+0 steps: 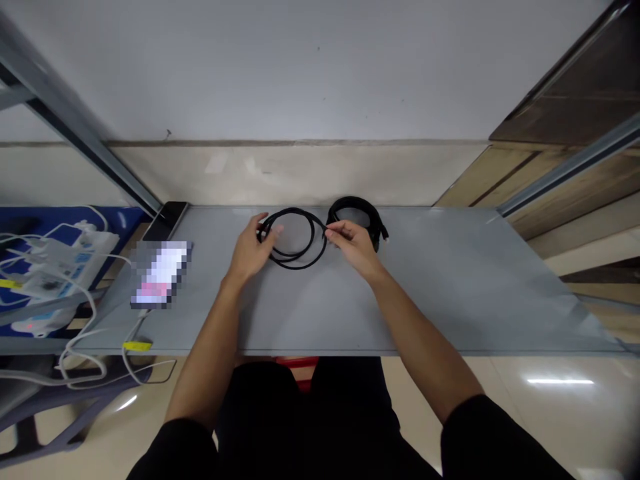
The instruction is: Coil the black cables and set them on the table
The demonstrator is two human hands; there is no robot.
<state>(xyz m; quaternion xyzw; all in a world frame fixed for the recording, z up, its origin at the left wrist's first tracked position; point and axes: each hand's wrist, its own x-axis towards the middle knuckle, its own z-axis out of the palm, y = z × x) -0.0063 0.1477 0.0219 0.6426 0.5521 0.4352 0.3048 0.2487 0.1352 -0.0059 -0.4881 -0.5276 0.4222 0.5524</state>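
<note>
A thin black cable [299,268] lies in loose loops between my two hands, over the middle of the grey shelf. My left hand [253,248] is closed around the left side of the loops, thumb on the near side. With thumb and fingers pinched, my right hand [353,245] grips the cable at the right side of the loops. Just behind my right hand rests a thicker coil of black cable [357,203], its plug end pointing right. My right hand covers part of that coil.
On the left of the grey shelf [475,287] lie a dark phone [170,219] and a blurred-out lit device [161,273]. White power strips [75,267] with tangled white cords sit beyond the left edge. Metal posts [90,140] frame the shelf, and a wall [300,173] stands behind.
</note>
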